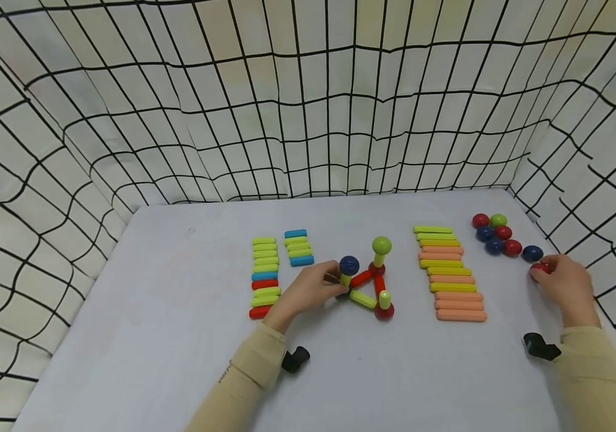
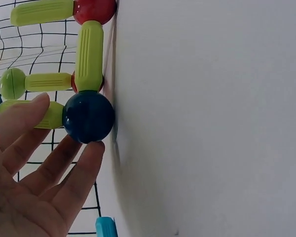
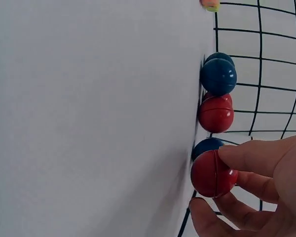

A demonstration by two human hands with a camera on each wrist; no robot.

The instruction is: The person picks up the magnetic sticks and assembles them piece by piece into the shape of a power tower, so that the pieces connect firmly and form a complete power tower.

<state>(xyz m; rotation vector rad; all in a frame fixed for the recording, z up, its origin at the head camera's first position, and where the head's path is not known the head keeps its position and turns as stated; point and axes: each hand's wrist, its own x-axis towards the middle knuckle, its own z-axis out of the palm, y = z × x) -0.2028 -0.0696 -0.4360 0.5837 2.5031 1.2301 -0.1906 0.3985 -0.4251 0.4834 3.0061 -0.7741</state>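
Note:
A triangular frame of toy rods and balls stands mid-table: red rods [image 1: 361, 279] and a lime rod [image 1: 362, 299] join red balls [image 1: 384, 311] and a dark blue ball [image 2: 89, 117]. Upright lime rods rise from its corners, one topped by a green ball [image 1: 381, 245], another by a blue ball [image 1: 349, 266]. My left hand [image 1: 313, 291] holds the upright rod under that blue ball, thumb on the rod [image 2: 52, 115] and a fingertip against the base ball. At the table's right side, my right hand [image 1: 567, 285] pinches a red ball [image 3: 213, 174] between thumb and fingers.
Beyond my right hand lie several loose balls [image 1: 512, 248]. A column of long yellow and peach rods [image 1: 451, 271] lies right of the frame; short rods [image 1: 265, 269] lie in two columns on its left. Black netting [image 1: 340, 120] borders the table.

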